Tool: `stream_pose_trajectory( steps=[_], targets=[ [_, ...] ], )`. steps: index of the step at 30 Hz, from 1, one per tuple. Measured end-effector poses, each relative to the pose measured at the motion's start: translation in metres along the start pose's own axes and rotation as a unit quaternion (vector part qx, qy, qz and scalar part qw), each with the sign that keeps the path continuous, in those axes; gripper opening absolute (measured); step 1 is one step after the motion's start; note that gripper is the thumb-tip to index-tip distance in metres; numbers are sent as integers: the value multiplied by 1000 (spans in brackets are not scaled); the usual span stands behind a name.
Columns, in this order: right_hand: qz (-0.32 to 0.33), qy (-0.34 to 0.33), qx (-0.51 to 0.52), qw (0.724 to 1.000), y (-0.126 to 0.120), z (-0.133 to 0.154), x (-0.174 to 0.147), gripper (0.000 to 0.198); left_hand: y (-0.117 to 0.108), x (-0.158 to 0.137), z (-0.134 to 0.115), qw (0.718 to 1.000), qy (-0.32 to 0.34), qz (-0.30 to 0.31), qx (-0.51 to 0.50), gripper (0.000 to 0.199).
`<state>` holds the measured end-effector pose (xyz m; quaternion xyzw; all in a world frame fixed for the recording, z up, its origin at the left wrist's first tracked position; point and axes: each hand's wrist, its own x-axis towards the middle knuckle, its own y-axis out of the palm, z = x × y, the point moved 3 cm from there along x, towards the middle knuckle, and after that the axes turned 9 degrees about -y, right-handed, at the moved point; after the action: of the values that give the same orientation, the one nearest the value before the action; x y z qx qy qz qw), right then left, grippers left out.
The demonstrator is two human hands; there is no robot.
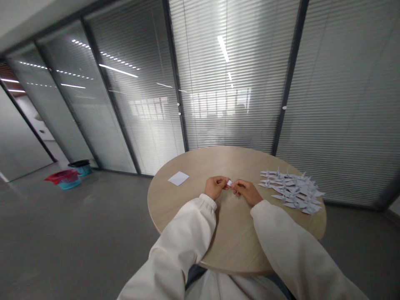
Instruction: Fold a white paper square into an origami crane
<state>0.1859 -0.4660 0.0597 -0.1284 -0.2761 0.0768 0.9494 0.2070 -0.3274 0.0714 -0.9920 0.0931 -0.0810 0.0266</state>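
Between my fingertips, above the middle of the table, is a small piece of folded white paper (229, 183). My left hand (215, 186) pinches it from the left. From the right, my right hand (246, 191) has its fingers closed at the paper's near edge. Most of the paper is covered by the fingers, so its folded shape cannot be made out. Off to the left lies a flat stack or sheet of white square paper (178, 178). Right of my right hand, several folded white paper cranes (292, 189) stand crowded together.
The round wooden table (234, 246) stands close to a glass partition with blinds (231, 75). On the floor at the far left are a blue bin with a red liner (67, 179) and another with a black liner (81, 166).
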Motion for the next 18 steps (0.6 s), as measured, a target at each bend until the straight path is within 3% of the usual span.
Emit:
stream_pose_trajectory(
  steps=[7,13,18],
  targets=[
    [2,2,26,1000,0,-4,2,29,0,1,1,1000,2,-6,15,33],
    [-26,30,175,984,2,-13,2,32,2,3,1,995,16,85,-55,47],
    [-29,43,267,962,3,-11,0,30,0,2,0,994,2,89,-71,44]
  ],
)
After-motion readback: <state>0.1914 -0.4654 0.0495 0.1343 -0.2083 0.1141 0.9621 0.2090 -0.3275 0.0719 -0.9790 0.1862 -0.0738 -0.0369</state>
